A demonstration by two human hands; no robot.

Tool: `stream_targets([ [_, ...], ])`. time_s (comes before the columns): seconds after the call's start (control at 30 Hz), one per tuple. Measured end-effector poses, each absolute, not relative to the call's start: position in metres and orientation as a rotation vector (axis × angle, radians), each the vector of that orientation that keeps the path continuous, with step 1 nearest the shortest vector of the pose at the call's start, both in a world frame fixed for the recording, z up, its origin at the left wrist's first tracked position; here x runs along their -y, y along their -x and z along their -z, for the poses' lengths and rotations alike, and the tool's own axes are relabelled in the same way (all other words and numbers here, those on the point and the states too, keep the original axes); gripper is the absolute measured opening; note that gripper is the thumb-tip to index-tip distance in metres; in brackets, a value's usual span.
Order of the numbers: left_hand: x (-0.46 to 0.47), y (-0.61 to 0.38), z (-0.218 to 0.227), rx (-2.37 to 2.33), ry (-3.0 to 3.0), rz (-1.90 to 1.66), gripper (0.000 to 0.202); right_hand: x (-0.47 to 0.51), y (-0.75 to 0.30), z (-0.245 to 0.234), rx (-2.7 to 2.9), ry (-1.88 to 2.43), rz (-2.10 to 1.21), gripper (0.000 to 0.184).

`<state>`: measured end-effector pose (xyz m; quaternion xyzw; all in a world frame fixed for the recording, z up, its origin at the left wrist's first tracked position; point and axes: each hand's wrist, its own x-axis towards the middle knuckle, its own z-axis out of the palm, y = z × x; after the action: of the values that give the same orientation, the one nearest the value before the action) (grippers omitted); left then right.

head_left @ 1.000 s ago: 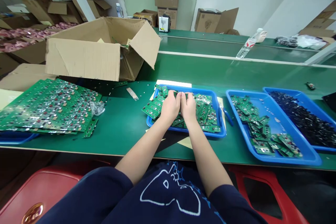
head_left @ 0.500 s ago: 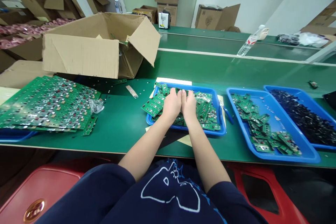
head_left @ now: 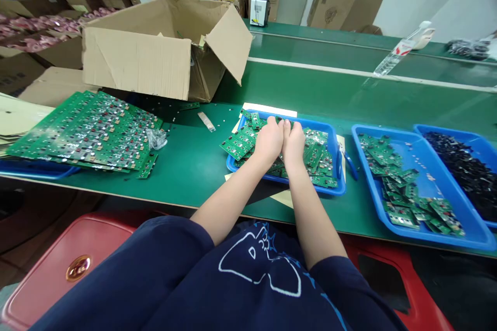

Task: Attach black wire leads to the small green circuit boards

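Over the middle tray [head_left: 298, 184], near the front edge of the worktop [head_left: 194, 165] and straight ahead of the body: left hand [head_left: 269, 140] and right hand [head_left: 294, 143] side by side, thumb sides touching, backs up. Fingers [head_left: 272, 126] of both hands curled shut, tips toward the tray's far rim. They appear to pinch one small board [head_left: 284, 123] between them. Only a green sliver shows past the fingertips, so the grip itself is mostly hidden. Its long axis looks to run left to right, across both hands and parallel to the worktop's front edge. Each hand takes one end; neither is nearer. It is held just above the loose boards [head_left: 318, 152] heaped in the tray, apart from them as far as I can tell. Second tray [head_left: 411, 165] with more boards lies on the right hand's side. Stacked panels [head_left: 89, 132] lie well apart toward the left end, in front of an open cardboard box [head_left: 140, 62].
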<state>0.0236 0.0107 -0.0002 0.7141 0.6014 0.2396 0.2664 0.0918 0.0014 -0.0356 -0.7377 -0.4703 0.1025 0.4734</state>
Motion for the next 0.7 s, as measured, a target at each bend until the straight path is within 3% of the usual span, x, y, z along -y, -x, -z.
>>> stream_targets([
  [0.7, -0.0161, -0.0265, 0.0025, -1.661, -2.009, -0.581, 0.032, -0.008, -0.0923, 0.0353, 1.145, 1.901, -0.279, 0.022],
])
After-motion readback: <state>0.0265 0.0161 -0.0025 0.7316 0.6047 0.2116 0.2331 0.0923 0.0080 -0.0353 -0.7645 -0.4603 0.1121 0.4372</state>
